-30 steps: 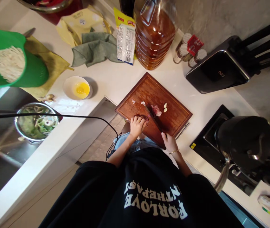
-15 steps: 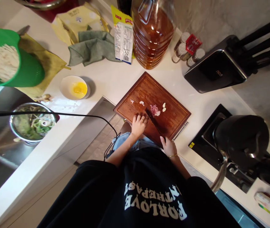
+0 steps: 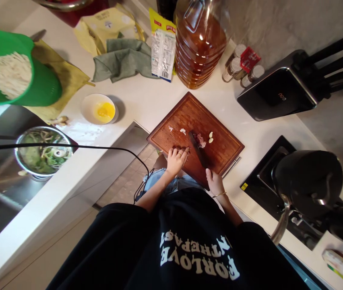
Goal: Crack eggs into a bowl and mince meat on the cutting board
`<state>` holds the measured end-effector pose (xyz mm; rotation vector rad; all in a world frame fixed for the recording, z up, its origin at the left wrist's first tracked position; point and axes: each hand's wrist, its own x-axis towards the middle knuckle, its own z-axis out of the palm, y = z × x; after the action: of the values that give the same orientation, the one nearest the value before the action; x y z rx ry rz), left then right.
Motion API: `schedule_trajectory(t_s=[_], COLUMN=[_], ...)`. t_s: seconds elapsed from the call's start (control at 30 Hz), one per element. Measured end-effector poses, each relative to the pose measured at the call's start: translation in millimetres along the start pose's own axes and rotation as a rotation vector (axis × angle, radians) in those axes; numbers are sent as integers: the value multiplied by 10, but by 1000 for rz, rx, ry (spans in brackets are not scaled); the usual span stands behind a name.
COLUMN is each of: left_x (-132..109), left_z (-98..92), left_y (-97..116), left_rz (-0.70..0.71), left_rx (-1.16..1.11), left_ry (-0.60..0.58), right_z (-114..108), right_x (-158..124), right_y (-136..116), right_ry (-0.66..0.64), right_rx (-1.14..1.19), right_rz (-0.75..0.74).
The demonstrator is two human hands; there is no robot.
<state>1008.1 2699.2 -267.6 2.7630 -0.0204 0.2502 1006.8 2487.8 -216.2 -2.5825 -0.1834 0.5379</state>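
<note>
A brown wooden cutting board [image 3: 171, 117] lies at the counter edge. My right hand [image 3: 215, 182] is wrapped round the handle of a dark-bladed knife [image 3: 198, 151], whose blade lies over the board beside a pile of chopped pinkish pieces [image 3: 201, 140]. Spread over the board's near left edge is my left hand [image 3: 176, 160], its fingers apart and a ring on one; nothing shows in it. Two pale garlic cloves [image 3: 210, 137] sit right of the pile, and small white bits [image 3: 182, 131] lie to its left.
Left: a bowl with egg [image 3: 99, 109], a green container of noodles [image 3: 45, 82], and a pot of greens [image 3: 43, 155] in the sink. Behind: a green cloth [image 3: 123, 60] and a large oil bottle [image 3: 200, 48]. Right: a knife block [image 3: 277, 92] and a black pot [image 3: 307, 175]. A cable crosses the left.
The knife blade has tilted, showing its broad side against the chopped pile. My right hand has shifted slightly with the handle. The whole view has moved a little.
</note>
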Motion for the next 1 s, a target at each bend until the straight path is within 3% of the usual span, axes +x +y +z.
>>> schedule_trajectory(t_s=[0.17,0.4,0.63,0.77,1.0], left_x=[6,21,4,-13,-2], left_z=[8,-8,-39,-71,-61], left_y=[-21,-20,-75,-83,-52], left_rz=[10,56,-8,-3,-27], left_rx=[10,26,-1,-44,-23], left_ry=[72,92,74,27,7], right_z=[-7,51,1,-37,85], right_x=[-79,7,-73,-108,-231], right_y=[-73,-206,-1,-22,-239], right_ry=[-47,-78,-26,-23,-19], right_rx=[-167,-366,-88,59,-24], right_rz=[-47,32,28,54,-22])
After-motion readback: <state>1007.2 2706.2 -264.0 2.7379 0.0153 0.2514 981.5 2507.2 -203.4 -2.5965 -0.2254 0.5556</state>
